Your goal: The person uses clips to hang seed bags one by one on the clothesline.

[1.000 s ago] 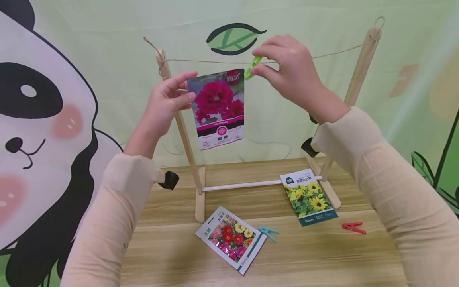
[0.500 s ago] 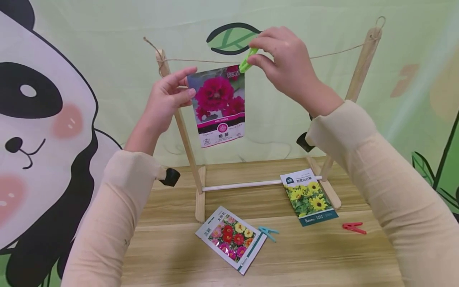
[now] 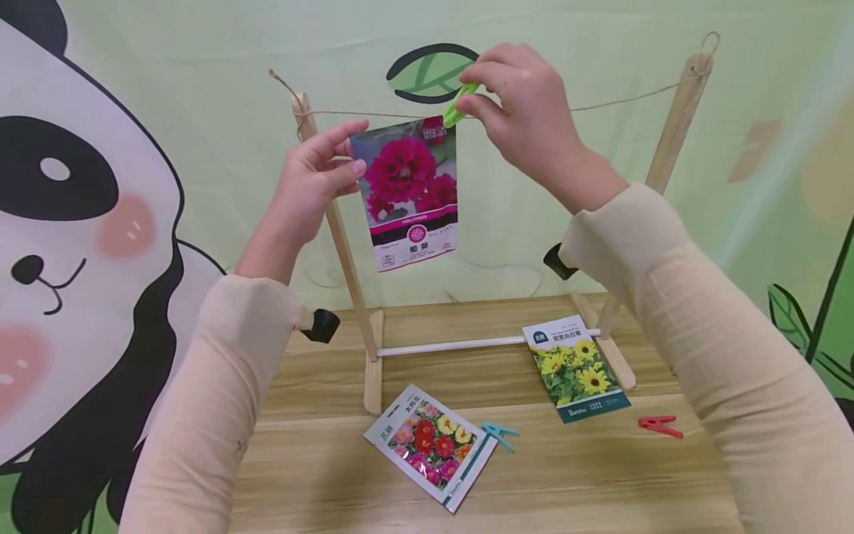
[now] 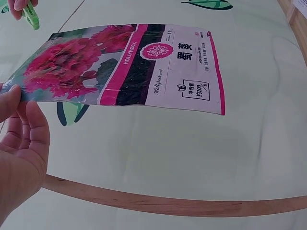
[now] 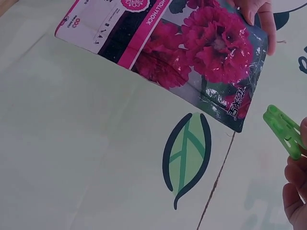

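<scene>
My left hand [image 3: 313, 182] pinches the upper left edge of a hollyhock seed packet [image 3: 414, 185], printed with magenta flowers. The packet is up against the twine [image 3: 373, 114], which passes behind its top edge. Between the thumb and fingers of my right hand [image 3: 530, 119] is a green clothespin [image 3: 460, 104]. In the head view its tip overlaps the packet's top right corner. The right wrist view shows the clothespin [image 5: 284, 132] apart from the packet [image 5: 192, 52], beside that corner. In the left wrist view, the left thumb [image 4: 9, 103] presses on the packet's front.
Wooden posts [image 3: 343, 252] hold up the twine, with a white rod [image 3: 454, 346] low between them. On the table [image 3: 534, 482] lie a seed packet with mixed flowers [image 3: 430, 449], a yellow-flower packet [image 3: 577, 367], a blue clothespin [image 3: 500, 432] and a red clothespin [image 3: 660, 425].
My right hand has moved left and slightly up with the green clothespin, from beside the packet to over its top right corner. The hollyhock packet has risen a little.
</scene>
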Tool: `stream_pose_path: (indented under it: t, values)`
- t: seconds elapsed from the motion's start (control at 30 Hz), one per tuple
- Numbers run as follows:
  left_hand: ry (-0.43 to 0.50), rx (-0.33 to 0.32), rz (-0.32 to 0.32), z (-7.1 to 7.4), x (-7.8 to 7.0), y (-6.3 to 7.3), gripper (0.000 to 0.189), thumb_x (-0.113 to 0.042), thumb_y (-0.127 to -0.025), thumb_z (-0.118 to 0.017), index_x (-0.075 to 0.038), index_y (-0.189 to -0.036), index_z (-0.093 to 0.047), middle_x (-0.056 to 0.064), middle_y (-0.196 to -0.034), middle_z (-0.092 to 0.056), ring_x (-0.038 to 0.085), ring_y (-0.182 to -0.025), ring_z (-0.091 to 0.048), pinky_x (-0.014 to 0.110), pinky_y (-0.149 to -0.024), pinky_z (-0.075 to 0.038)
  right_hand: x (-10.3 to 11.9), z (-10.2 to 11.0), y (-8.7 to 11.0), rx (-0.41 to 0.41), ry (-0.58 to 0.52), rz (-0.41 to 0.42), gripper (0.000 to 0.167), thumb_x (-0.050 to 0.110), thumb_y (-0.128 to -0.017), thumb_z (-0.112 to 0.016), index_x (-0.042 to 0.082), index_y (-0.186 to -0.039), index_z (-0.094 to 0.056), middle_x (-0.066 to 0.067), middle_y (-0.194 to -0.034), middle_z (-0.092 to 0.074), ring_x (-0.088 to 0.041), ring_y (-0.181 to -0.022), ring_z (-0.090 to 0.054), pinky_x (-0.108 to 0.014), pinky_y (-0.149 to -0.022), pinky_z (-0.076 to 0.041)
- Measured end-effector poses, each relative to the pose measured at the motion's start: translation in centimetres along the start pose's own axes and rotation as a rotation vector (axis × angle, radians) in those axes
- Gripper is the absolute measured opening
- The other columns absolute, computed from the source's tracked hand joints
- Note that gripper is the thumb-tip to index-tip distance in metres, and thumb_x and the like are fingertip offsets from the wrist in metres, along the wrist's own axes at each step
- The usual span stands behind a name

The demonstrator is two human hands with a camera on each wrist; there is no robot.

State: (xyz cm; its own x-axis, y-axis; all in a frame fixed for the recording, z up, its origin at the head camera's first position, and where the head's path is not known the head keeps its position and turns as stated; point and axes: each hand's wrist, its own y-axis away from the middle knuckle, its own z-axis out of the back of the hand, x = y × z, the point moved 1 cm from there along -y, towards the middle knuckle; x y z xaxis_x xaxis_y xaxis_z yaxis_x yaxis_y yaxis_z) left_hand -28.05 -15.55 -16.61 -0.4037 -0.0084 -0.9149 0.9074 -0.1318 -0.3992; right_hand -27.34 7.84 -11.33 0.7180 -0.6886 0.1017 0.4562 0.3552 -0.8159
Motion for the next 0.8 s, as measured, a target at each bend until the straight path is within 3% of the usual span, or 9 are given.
stream_pose_path:
  t: [0.8]
  values:
    - [-0.041, -0.086, 0.030, -0.6, -0.4, -0.4, 0.037, -0.005, -0.085, -0.054, -0.017, -0.120, -0.056, 0.001, -0.091, -0.049, 0.013, -0.077, -0.052, 0.021, -0.067, -0.044, 0.3, -0.6, -1.2, 0.042, 0.011, -0.046, 0.032, 0.026, -0.082, -0.061, 0.000, -0.101, -0.065, -0.013, -0.095, -0.062, -0.022, -0.086, -0.054, -0.030, -0.082, -0.041]
